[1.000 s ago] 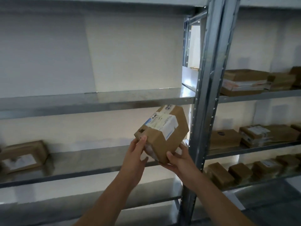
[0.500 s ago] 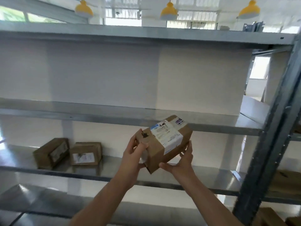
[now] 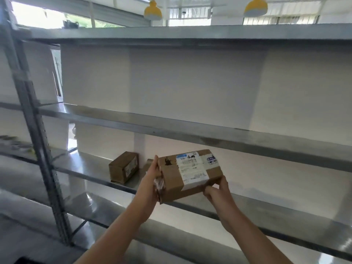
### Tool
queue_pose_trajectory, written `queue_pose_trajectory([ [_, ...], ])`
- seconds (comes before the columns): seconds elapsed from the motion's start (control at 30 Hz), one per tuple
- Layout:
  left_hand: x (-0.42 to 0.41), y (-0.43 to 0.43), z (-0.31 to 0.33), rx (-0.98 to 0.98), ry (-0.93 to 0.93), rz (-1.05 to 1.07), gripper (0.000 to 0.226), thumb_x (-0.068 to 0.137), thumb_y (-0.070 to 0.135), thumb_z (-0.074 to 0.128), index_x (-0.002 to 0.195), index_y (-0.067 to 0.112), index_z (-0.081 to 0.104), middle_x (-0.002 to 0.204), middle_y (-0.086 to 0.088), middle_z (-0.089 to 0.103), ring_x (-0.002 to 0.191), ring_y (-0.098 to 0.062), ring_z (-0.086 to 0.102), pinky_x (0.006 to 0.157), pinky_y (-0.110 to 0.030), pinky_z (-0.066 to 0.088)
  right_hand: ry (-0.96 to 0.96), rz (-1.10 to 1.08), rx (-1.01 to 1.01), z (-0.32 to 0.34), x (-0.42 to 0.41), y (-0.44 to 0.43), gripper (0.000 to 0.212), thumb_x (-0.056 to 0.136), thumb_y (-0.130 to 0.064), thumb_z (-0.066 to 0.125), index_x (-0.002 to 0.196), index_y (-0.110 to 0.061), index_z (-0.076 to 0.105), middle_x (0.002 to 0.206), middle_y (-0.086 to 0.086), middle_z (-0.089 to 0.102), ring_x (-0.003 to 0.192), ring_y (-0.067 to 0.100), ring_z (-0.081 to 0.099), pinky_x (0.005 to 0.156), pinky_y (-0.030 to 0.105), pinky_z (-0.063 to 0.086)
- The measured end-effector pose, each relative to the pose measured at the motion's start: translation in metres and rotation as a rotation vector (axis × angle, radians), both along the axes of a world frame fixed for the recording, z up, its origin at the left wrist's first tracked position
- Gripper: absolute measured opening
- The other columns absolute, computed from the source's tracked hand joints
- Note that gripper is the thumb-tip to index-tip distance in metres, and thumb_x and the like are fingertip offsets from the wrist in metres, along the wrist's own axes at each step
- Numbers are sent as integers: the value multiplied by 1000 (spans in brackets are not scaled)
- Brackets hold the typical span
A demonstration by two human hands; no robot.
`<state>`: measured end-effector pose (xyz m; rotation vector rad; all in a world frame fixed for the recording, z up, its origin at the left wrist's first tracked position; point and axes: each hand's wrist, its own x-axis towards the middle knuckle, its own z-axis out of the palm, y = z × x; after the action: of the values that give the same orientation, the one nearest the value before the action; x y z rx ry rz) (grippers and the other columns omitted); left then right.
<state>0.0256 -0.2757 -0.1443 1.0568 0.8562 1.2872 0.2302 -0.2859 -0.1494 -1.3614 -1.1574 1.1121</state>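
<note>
I hold a brown cardboard box point(image 3: 171, 180) with a white shipping label on top, level in front of the metal shelf point(image 3: 266, 213). My left hand point(image 3: 150, 184) lies flat against the box's left end, fingers straight and pointing up. My right hand point(image 3: 217, 191) grips the box's near right corner with curled fingers. The box's underside is hidden.
A second labelled cardboard box point(image 3: 123, 169) stands on the same shelf to the left, and another box's edge point(image 3: 149, 162) peeks out behind my left hand. A bare shelf point(image 3: 209, 133) runs above. A grey upright post point(image 3: 38, 141) stands at the left. Yellow lamps point(image 3: 153, 10) hang overhead.
My view has swung left along the rack, away from the right bay of parcels. The box has turned from tilted to level, and both hands have shifted to its ends.
</note>
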Motion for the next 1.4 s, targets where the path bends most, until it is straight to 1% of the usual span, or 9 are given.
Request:
queue_pose_trajectory([
  [0.1,-24,2,-9,-6,57,57,46,96,59,34,113,38,70,115,8,72,102,-9,70,73,-22,57,-57,8,-3,-1,-32,4,59,90,2,55,126,-40,33,133,-5,48,122,18,47,104,40,43],
  [0.23,-47,9,-27,-54,95,108,53,93,62,27,130,35,54,114,14,71,93,2,69,60,-11,53,-114,60,-14,-6,-58,13,49,95,-10,57,125,-42,35,125,-11,52,120,18,50,108,44,43],
  [0.6,-88,47,-62,-301,119,396,62,81,71,34,110,25,63,111,-10,71,107,-31,65,105,-54,44,-256,187,-44,-39,-102,87,57,91,3,51,122,-42,35,118,-16,56,115,9,52,100,34,48],
  [0.73,-112,70,-54,-281,190,481,64,89,64,35,118,16,64,112,-13,71,109,-31,65,104,-52,46,-230,298,39,-30,-125,131,63,89,0,53,109,-59,49,98,-38,58,95,-15,57,72,3,48],
  [0.87,-139,86,-45,-250,224,621,50,94,55,42,108,16,70,97,-6,76,98,-23,71,91,-39,55,-281,412,39,-30,-152,174,57,87,-1,52,127,-42,52,120,-23,58,120,6,53,102,34,47],
  [1.0,-167,90,-48,-232,209,801,48,86,60,48,102,23,74,96,0,77,92,-13,73,81,-28,54,-221,606,23,-39,-189,201,44,94,-15,55,114,-53,48,103,-35,50,98,-9,48,81,13,42],
  [1.1,-188,85,-57,-257,201,892,52,85,68,43,112,33,70,105,7,75,101,-8,69,78,-17,51,-135,722,-9,-45,-223,208,61,87,-3,50,132,-44,46,112,-18,58,107,5,55,100,37,49],
  [1.27,-231,58,-72,-347,152,1058,46,99,58,34,121,33,65,118,4,70,118,-14,60,110,-39,39,-43,928,-46,-62,-283,206,64,85,-10,46,139,-44,38,105,-19,68,99,5,64,85,34,57],
  [1.4,-268,23,-78,-379,84,1160,44,103,50,31,113,29,69,109,1,74,109,-16,65,102,-38,45,-45,1075,-86,-66,-339,186,59,84,-19,48,130,-55,42,104,-23,68,109,11,60,96,45,50],
])
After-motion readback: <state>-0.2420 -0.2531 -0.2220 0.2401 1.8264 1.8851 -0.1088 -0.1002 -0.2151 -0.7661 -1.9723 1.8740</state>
